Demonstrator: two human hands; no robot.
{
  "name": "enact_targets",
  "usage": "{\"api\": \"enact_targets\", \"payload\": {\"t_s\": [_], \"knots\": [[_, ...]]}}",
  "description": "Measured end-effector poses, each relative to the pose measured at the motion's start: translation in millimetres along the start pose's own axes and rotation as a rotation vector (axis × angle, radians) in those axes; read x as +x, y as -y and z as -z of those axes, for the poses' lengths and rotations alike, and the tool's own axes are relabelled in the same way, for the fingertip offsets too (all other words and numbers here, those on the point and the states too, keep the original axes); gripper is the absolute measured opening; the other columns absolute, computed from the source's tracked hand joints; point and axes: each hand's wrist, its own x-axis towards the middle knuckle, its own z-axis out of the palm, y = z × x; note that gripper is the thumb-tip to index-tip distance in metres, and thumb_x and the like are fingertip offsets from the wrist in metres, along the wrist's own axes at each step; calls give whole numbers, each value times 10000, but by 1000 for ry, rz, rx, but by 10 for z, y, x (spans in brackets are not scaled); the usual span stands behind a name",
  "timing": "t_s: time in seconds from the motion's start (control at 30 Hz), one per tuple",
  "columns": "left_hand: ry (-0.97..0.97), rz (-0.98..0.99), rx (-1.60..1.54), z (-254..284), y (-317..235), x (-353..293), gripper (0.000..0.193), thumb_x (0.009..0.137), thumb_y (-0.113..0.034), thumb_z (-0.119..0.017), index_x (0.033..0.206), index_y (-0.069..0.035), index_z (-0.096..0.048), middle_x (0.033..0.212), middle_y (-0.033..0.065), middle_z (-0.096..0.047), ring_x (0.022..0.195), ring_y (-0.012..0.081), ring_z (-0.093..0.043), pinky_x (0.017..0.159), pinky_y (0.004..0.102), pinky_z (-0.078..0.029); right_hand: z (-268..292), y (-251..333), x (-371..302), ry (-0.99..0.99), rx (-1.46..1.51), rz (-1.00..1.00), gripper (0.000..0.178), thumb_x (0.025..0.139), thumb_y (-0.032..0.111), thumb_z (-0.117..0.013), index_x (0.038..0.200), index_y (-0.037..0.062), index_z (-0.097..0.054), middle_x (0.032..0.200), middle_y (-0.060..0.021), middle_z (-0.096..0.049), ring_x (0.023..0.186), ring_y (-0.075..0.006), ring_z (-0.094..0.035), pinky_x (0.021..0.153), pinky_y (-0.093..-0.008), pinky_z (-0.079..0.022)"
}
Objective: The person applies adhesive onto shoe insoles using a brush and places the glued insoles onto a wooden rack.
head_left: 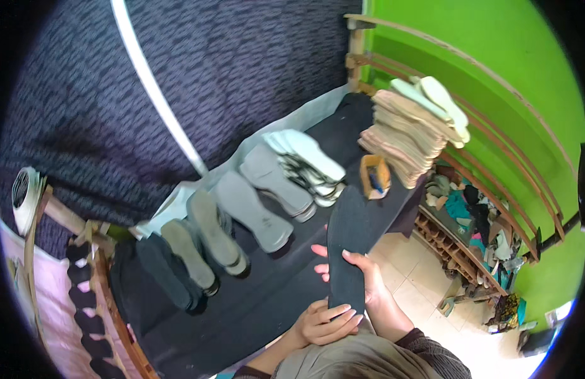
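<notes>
A black, flat shoe sole (349, 230) is held up in front of me, its wide end pointing away. My right hand (371, 278) wraps round it from behind: the thumb lies on the near face and fingertips show past the left edge. Across the sole's narrow lower end, my left hand (324, 323) has its fingers folded over the surface. Beyond them, on a black-covered table (254, 309), lies a row of soles: black ones (169, 271), olive-grey ones (210, 230), grey ones (254, 211) and a white-topped stack (308, 151).
At the table's far right stands a tall pile of beige soles (403, 129), with a small orange-yellow box (374, 177) beside it. A wooden rack with rails (494, 208) runs along the green wall. Cloth scraps (472, 208) lie on the rack. A fan-like white object (27, 196) is far left.
</notes>
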Motion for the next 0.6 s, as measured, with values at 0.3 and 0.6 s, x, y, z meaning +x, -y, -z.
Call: {"api": "enact_targets", "payload": {"t_s": [0.3, 0.6], "knots": [[-173, 1084, -912, -1538, 71, 257, 646, 833, -233, -597, 1359, 2, -303, 1388, 148, -351, 1260, 273, -383, 1018, 394, -324, 900, 874, -665, -376, -1211, 230, 426, 957, 359, -468, 966, -50, -590, 834, -160, -661, 797, -276, -664, 683, -371, -509], [-852, 1434, -1216, -1873, 449, 634, 432, 974, -299, -394, 1307, -36, -310, 1240, 182, -485, 1012, 456, -565, 876, 554, -478, 1634, 1619, -726, -355, -1240, 93, 269, 921, 294, -535, 998, 42, -585, 701, -113, -588, 634, -209, -586, 622, -324, -471]]}}
